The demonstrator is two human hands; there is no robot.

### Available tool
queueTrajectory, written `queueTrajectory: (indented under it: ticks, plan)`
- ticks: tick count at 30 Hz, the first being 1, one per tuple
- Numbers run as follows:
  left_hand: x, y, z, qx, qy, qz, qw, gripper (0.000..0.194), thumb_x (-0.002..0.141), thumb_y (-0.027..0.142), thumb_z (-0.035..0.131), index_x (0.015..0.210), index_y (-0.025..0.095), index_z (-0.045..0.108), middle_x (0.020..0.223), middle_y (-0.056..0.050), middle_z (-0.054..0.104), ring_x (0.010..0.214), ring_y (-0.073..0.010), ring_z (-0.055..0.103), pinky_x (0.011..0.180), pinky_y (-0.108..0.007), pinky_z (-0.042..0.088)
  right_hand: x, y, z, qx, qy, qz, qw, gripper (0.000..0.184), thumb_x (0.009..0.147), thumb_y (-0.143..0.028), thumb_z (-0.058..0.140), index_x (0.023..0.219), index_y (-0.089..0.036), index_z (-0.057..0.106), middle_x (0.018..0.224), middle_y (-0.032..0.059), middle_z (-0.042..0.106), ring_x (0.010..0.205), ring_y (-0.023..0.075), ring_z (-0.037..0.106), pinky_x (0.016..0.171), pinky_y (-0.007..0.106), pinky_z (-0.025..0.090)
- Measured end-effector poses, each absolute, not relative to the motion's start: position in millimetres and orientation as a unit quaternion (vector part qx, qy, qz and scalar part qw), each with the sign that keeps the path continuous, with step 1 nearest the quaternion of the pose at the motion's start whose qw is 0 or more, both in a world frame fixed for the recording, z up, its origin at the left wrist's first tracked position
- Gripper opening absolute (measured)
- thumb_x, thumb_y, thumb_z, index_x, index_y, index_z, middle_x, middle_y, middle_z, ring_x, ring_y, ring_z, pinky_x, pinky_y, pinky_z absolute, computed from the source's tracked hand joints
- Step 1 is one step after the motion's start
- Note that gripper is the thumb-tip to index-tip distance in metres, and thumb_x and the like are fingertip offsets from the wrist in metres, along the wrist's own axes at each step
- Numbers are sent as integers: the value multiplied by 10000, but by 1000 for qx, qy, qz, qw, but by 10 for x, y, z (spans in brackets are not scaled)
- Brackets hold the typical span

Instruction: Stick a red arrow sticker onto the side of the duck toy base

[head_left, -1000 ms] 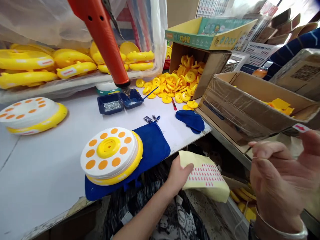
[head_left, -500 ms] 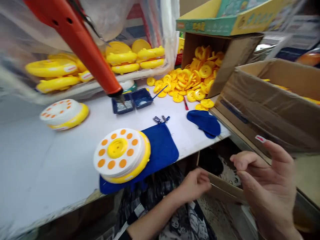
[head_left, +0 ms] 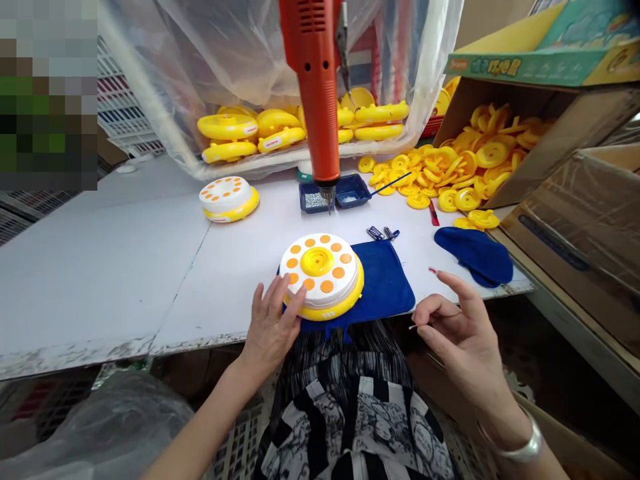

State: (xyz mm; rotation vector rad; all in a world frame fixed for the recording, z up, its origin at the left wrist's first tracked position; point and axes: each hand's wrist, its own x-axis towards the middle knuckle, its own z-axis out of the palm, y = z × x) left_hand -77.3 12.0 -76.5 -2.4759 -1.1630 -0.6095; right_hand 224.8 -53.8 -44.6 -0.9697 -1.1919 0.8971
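A round white and yellow toy disc (head_left: 323,273) with orange dots lies on a blue cloth (head_left: 385,283) at the table's near edge. My left hand (head_left: 273,327) rests against the disc's left side, fingers spread. My right hand (head_left: 463,333) hovers right of the cloth. A small red sticker clings to its raised index fingertip, and thumb and another finger pinch a thin pin-like thing. An orange electric screwdriver (head_left: 314,87) hangs above the disc.
Two blue trays (head_left: 334,195) of screws sit behind the disc. A second disc (head_left: 227,198) lies at the left. Yellow wheels (head_left: 450,177) spill from an open carton (head_left: 540,133). A blue cloth lump (head_left: 477,255) lies right. A plastic bag holds yellow shells (head_left: 250,130).
The view swung left. My left hand let go of the yellow sticker sheet and came up to the disc. My right hand moved in toward the table with the sticker on its fingertip.
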Motion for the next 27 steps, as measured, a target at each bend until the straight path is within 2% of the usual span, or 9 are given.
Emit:
queueTrajectory:
  ticks: [3, 6, 13, 16, 21, 27]
  plan:
    - [-726, 171, -816, -876, -393, -209, 185, 677, 817, 29, 563, 1443, 176, 349, 1437, -224, 462, 1432, -345, 335, 1156, -576, 254, 2165, -539, -450, -423, -528, 392, 624, 618, 861, -179, 674, 1417, -284, 424, 747, -11, 590, 685, 160, 566, 650, 308, 520]
    - [-728, 207, -830, -881, -385, -200, 188, 664, 815, 18, 530, 1435, 177, 352, 1431, -211, 492, 1399, -328, 398, 1161, -561, 245, 2091, -529, -462, -423, -536, 399, 612, 617, 865, -191, 671, 1420, -296, 423, 749, -8, 588, 681, 167, 566, 635, 315, 520]
    - [-865, 394, -724, -923, -289, -205, 152, 652, 823, 117, 543, 1438, 190, 340, 1402, -162, 550, 1366, -286, 446, 1197, -535, 175, 1957, -435, -421, -412, -559, 410, 591, 604, 871, -187, 664, 1411, -313, 426, 756, -11, 588, 690, 170, 562, 634, 317, 509]
    - [-857, 498, -615, -933, -262, -205, 137, 665, 816, 152, 548, 1441, 210, 326, 1412, -154, 543, 1362, -282, 448, 1193, -533, 197, 1922, -324, -350, -417, -568, 404, 583, 588, 881, -202, 650, 1410, -310, 417, 764, -13, 584, 699, 177, 568, 655, 337, 511]
    - [-770, 711, -410, -938, -220, -235, 128, 714, 794, 233, 595, 1445, 187, 304, 1373, -182, 553, 1313, -311, 481, 1160, -566, 255, 1889, 65, -230, -387, -618, 379, 570, 616, 864, -212, 671, 1412, -293, 402, 784, -17, 591, 753, 192, 590, 774, 397, 509]
    - [-596, 1081, -159, -920, -207, -313, 113, 836, 722, 339, 653, 1438, 143, 268, 1272, -203, 575, 1214, -341, 549, 1103, -613, 333, 1937, 449, -51, -353, -615, 374, 597, 623, 861, -215, 674, 1412, -270, 388, 771, -27, 586, 739, 170, 581, 775, 375, 508]
